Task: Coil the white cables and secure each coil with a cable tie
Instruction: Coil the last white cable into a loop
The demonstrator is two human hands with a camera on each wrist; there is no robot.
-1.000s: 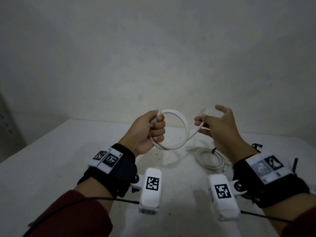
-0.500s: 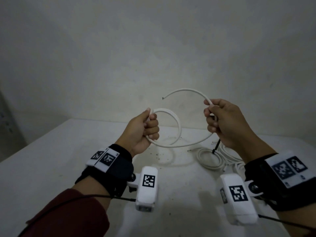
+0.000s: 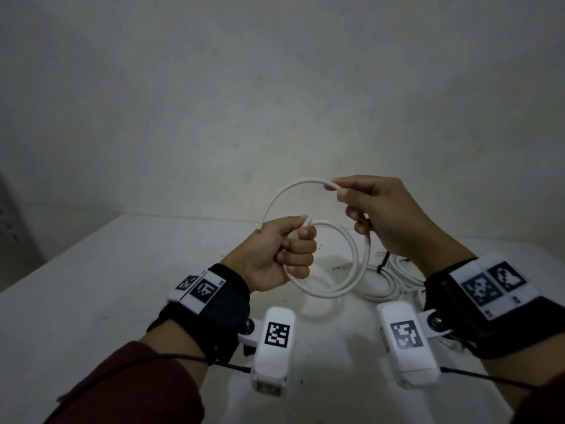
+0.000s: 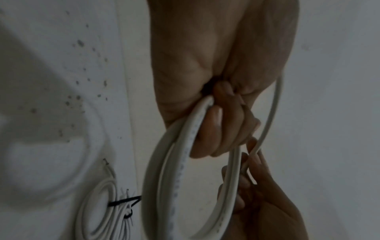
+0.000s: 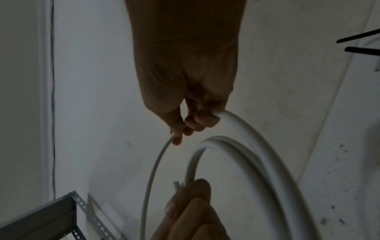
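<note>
A white cable (image 3: 356, 264) hangs in loops above the white table (image 3: 91, 295). My left hand (image 3: 286, 254) grips the stacked loops in a fist at their left side; in the left wrist view the fingers (image 4: 218, 129) curl round the white cable (image 4: 185, 162). My right hand (image 3: 376, 215) pinches the loose end of the cable between thumb and fingers, arching it up and left over the coil. The right wrist view shows the right hand (image 5: 191, 120) holding the thin strand of the white cable (image 5: 156, 170). A finished coil (image 3: 382, 286) with a black cable tie (image 3: 383, 263) lies on the table behind.
More tied white coils (image 4: 102, 211) lie on the table at the right. Two black cable ties (image 5: 362, 42) rest on the table further right. A grey metal shelf frame (image 5: 47, 217) stands off the table's left. The wall is close behind.
My right hand has swung the free end up, over and left toward the left hand, forming another loop. The left hand has kept its grip and moved slightly right.
</note>
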